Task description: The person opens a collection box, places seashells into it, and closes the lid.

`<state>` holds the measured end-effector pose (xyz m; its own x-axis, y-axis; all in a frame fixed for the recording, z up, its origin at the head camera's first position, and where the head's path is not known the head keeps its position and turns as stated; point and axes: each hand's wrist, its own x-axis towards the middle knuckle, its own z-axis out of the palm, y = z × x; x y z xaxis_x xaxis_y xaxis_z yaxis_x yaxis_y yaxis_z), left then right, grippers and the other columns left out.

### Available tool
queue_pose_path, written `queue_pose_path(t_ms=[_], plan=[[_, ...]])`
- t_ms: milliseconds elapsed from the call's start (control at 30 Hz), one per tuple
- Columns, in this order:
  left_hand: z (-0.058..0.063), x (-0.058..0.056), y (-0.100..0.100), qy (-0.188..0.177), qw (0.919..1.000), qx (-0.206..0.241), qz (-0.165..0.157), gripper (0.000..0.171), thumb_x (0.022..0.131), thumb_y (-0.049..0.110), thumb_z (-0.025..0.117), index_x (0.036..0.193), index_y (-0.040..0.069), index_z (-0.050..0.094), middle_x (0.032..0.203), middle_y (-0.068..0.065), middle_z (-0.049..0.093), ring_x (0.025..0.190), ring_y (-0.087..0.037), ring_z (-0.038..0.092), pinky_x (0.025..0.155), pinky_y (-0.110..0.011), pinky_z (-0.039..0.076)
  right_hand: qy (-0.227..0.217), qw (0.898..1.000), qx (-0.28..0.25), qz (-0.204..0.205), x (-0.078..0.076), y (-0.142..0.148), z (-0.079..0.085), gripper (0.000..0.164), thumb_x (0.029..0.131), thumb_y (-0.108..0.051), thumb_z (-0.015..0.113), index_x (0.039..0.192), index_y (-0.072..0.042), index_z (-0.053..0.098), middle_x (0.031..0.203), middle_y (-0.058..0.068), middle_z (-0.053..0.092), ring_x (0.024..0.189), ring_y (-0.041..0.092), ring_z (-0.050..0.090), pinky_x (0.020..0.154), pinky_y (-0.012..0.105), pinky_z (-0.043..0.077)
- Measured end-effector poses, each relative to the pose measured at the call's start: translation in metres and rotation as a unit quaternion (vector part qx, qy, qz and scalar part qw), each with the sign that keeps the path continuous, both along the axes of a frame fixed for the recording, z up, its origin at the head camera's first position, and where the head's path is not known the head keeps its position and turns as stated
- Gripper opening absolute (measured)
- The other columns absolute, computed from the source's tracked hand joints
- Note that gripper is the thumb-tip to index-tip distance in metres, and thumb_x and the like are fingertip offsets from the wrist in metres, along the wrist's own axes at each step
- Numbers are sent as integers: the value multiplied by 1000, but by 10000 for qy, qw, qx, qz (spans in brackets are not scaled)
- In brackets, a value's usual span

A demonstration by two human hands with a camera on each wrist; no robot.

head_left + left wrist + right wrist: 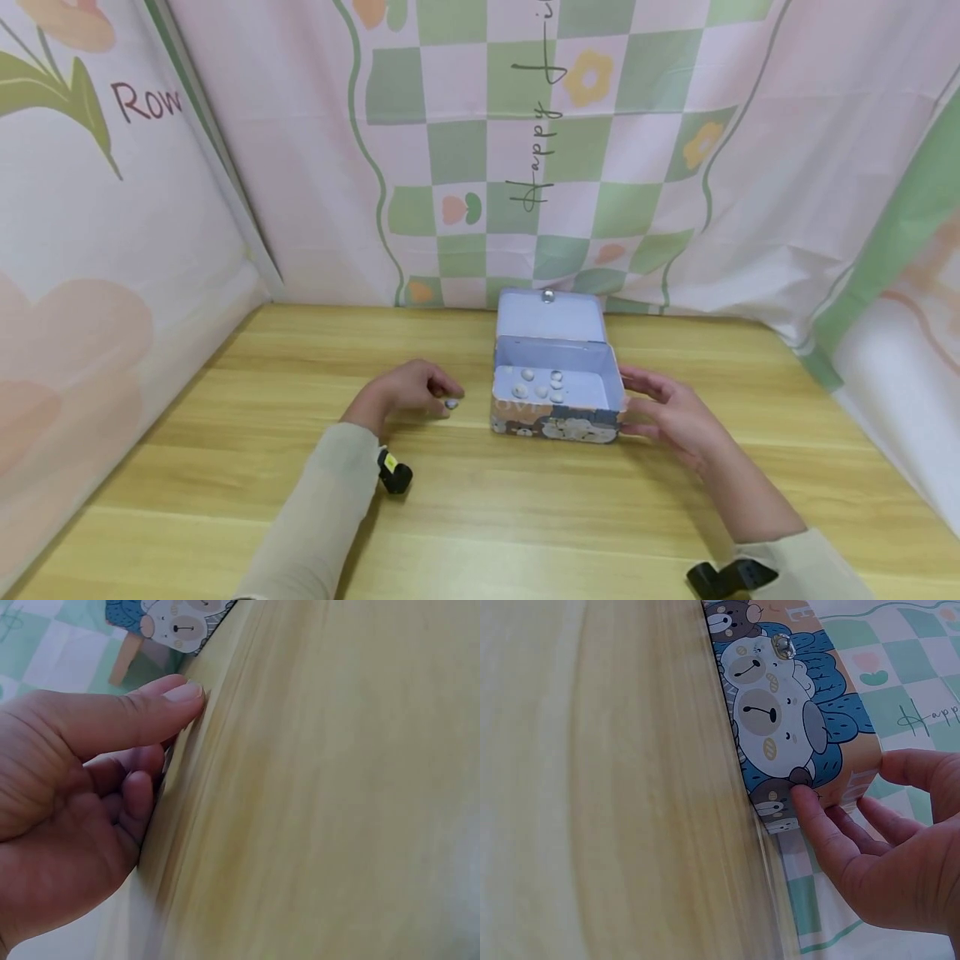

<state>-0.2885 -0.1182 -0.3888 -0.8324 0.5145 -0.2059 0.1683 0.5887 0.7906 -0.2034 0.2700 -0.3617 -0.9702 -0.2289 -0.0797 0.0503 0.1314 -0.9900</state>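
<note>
An open tin box (557,423) with cartoon bears on its front stands on the table, its pale blue lid (550,315) tilted back. Several small whitish pebble-like pieces (520,390) lie inside. Left of the box, my left hand (401,389) pinches one small shiny pebble-like piece (452,404) between thumb and finger, low at the tabletop. In the left wrist view the thumb hides that piece, and the other fingers are curled. My right hand (900,855) touches the right end of the box with spread fingers, not wrapped round it.
The wooden table (465,517) runs back to a hanging cloth (300,208) with green checks and flowers, close behind the box lid. More printed cloth (112,292) closes off the left side. A black wrist device (395,472) sits by the left cuff.
</note>
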Motion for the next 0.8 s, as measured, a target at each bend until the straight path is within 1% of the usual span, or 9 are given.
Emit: queue_pose_path(t_ms=[200,300,567,800], plan=[[3,-1,3,192,9995,-185,-144,23,80,3,79,100,13,76,101,4,67,91,-15,57,83,-29,49,-19,10000,-15,6,0,0,0,63,97,-2,52,150,8,19,151,32,23,110,25,60,85,40,55],[3,-1,3,156,9996,-187,-141,21,80,2,78,98,12,76,99,4,67,90,-15,56,81,-28,49,-38,10000,-2,25,0,0,0,64,97,-3,53,151,8,19,152,32,23,112,26,59,86,40,55],[1,4,2,55,10000,57,-44,20,80,3,79,97,12,76,97,3,68,88,-16,58,78,-29,51,-21,10000,11,35,0,0,1,65,97,-4,54,150,9,19,151,32,23,113,26,58,86,40,55],[0,7,1,148,9996,164,-169,21,80,5,79,99,13,76,100,3,69,89,-16,60,78,-29,52,-27,10000,41,59,0,0,1,65,97,-4,54,150,8,19,152,32,23,113,27,58,86,40,54]])
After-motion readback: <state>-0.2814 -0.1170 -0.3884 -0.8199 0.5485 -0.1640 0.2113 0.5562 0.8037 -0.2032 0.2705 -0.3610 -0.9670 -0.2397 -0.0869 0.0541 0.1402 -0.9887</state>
